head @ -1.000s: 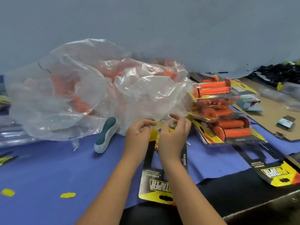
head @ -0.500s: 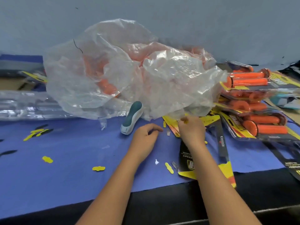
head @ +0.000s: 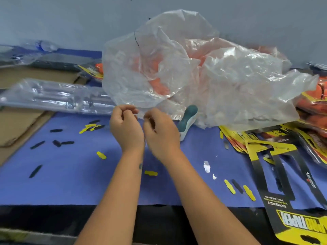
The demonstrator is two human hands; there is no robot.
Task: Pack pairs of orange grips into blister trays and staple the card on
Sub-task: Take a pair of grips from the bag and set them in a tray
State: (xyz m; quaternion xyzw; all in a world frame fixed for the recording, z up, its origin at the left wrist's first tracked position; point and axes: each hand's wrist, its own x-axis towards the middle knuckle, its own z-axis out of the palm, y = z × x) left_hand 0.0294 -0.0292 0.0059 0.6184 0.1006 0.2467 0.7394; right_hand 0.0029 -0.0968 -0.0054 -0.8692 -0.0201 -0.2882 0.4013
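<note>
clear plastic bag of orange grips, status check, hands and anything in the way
Both hands, left and right, at the crumpled clear plastic bag edge, grip unclear. Orange grips inside. Teal-and-white stapler beside right hand.

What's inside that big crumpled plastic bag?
Through the clear plastic bag, orange grips show as blurred shapes. How many there are, and whatever lies deeper in, is hidden by the folds.

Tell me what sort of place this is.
Most likely a hand-packing bench in a small workshop or factory. A big clear plastic bag of loose orange grips, a stack of empty blister trays and printed backing cards lie on the blue mat.
</note>
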